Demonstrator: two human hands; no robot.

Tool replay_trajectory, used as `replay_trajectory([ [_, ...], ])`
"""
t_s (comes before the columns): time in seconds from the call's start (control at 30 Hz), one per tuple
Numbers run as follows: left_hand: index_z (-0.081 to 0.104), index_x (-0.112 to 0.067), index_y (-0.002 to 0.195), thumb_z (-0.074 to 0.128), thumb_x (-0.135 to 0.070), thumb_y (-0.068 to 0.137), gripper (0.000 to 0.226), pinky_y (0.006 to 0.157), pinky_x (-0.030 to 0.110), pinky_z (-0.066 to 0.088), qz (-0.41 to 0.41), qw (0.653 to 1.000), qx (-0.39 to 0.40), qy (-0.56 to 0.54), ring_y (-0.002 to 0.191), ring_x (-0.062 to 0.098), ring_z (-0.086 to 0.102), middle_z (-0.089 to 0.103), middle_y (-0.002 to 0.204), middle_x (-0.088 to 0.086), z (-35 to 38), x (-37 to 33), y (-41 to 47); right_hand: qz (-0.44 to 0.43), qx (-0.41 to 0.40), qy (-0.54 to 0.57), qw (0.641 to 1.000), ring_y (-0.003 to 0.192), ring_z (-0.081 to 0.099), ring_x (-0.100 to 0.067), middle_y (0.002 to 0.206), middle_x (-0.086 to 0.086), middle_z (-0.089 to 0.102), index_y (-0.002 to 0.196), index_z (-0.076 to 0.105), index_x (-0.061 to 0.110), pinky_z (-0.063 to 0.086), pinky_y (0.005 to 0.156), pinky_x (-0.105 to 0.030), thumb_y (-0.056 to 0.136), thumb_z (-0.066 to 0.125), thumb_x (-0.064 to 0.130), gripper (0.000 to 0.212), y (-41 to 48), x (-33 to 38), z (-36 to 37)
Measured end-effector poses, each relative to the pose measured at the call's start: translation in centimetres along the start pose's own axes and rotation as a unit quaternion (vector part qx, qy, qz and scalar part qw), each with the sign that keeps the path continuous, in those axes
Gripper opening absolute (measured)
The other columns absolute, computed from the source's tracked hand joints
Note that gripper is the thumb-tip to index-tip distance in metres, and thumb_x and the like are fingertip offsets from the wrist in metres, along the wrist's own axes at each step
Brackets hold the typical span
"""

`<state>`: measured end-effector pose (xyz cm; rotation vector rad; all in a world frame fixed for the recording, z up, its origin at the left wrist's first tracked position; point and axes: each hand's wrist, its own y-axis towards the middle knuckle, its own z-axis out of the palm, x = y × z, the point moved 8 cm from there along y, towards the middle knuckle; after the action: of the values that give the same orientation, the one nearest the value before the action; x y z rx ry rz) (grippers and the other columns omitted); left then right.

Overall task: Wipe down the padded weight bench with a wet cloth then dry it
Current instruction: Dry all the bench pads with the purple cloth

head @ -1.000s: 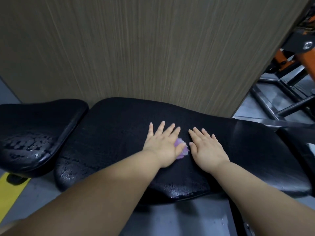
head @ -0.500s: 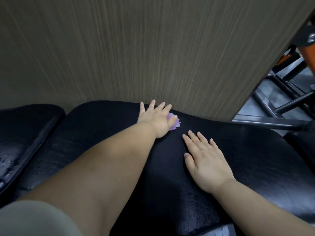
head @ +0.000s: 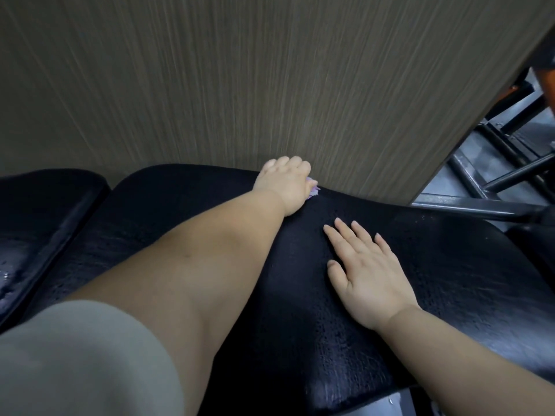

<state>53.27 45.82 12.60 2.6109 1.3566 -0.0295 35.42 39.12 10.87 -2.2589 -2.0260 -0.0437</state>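
The black padded bench (head: 450, 280) fills the lower half of the head view, its surface beaded with water. My left hand (head: 285, 183) reaches to the pad's far edge against the wall, its fingers curled over that edge, pressing a small purple cloth (head: 313, 191) of which only a corner shows beside the palm. My right hand (head: 366, 271) lies flat on the middle of the pad, fingers straight and spread, holding nothing.
A wood-grain wall panel (head: 270, 85) rises right behind the bench. A second black pad (head: 36, 223), also wet, sits at the left. Black metal frame bars (head: 480, 205) and an orange machine part (head: 545, 76) stand at the right.
My left hand has slid the purple cloth from the middle of the pad to its far edge at the wall, fingers now curling over it. My right hand stayed flat; the view moved closer.
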Motion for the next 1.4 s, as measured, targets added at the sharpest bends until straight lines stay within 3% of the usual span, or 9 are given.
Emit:
replay_trajectory([
  [0.13,0.051,-0.015,0.111,0.031,-0.041,0.102,0.034,0.095,0.035,0.032,-0.045,0.997,0.046,-0.035,0.115,0.024,0.049,0.058,0.122,0.003,0.6,0.1,-0.5,0.003,0.0,0.005,1.0,0.146,-0.007,-0.007,0.159,0.017,-0.001,0.151,0.005,0.039,-0.004,0.119,-0.034,0.074,-0.007,0.053,0.079,0.1,-0.1,0.1],
  [0.3,0.048,-0.015,0.126,0.025,-0.039,0.104,0.04,0.109,0.036,0.024,-0.014,0.997,0.072,-0.029,0.126,0.019,0.041,0.051,0.133,0.0,0.4,-0.4,-1.9,0.001,-0.002,0.003,1.0,0.146,-0.006,-0.007,0.159,0.017,0.0,0.151,0.006,0.039,-0.003,0.119,-0.035,0.074,-0.006,0.054,0.079,0.3,-0.2,0.1],
  [0.47,0.014,-0.018,0.154,0.019,-0.043,0.105,0.056,0.121,0.036,0.0,-0.002,0.99,0.133,-0.043,0.149,0.016,0.004,0.011,0.162,-0.003,0.7,-0.9,-5.8,0.004,0.0,0.012,1.0,0.146,-0.005,-0.007,0.159,0.016,0.001,0.151,0.008,0.038,-0.003,0.12,-0.035,0.095,0.014,0.046,0.057,0.1,-0.1,0.0],
  [0.57,0.008,-0.019,0.155,0.015,-0.044,0.105,0.057,0.121,0.034,-0.005,0.0,0.989,0.14,-0.048,0.149,0.014,-0.006,0.001,0.163,-0.006,0.3,-1.4,-9.0,0.005,0.003,0.015,1.0,0.146,-0.004,-0.008,0.159,0.015,0.002,0.152,0.009,0.037,-0.001,0.12,-0.036,0.099,0.021,0.038,0.054,0.0,0.0,-0.1],
  [0.87,0.002,-0.02,0.156,0.015,-0.041,0.105,0.057,0.12,0.032,-0.01,0.019,0.986,0.157,-0.043,0.148,0.011,-0.013,-0.007,0.163,-0.008,-1.7,-3.5,-21.0,0.018,0.01,0.012,1.0,0.147,0.0,-0.011,0.16,0.012,0.005,0.152,0.012,0.035,0.001,0.12,-0.038,0.097,0.022,0.036,0.056,-0.4,0.3,-0.4],
  [1.07,-0.002,-0.021,0.155,0.015,-0.04,0.105,0.056,0.119,0.031,-0.012,0.002,0.985,0.17,-0.031,0.147,0.009,-0.017,-0.011,0.162,-0.01,-2.4,-3.7,-25.5,0.062,0.034,0.005,0.997,0.148,0.001,-0.019,0.161,0.005,0.003,0.153,0.01,0.023,0.004,0.12,-0.04,0.099,0.02,0.032,0.056,-1.0,1.8,-0.3],
  [1.23,-0.003,-0.021,0.155,0.015,-0.04,0.105,0.057,0.119,0.032,-0.011,-0.006,0.986,0.165,-0.021,0.147,0.01,-0.017,-0.012,0.162,-0.009,-2.8,-3.4,-27.9,-0.03,0.027,0.023,0.999,0.148,0.001,-0.017,0.161,0.003,0.007,0.153,0.014,0.017,0.003,0.12,-0.037,0.1,0.025,0.029,0.055,-2.6,7.0,0.1],
  [1.4,-0.003,-0.021,0.155,0.017,-0.041,0.105,0.058,0.118,0.031,-0.014,-0.002,0.988,0.155,-0.022,0.146,0.01,-0.02,-0.013,0.162,-0.009,-3.1,-2.8,-30.0,-0.048,0.044,0.035,0.997,0.148,0.001,-0.016,0.161,0.003,0.007,0.153,0.015,0.018,0.002,0.12,-0.037,0.1,0.026,0.03,0.055,-2.8,8.3,0.3],
])
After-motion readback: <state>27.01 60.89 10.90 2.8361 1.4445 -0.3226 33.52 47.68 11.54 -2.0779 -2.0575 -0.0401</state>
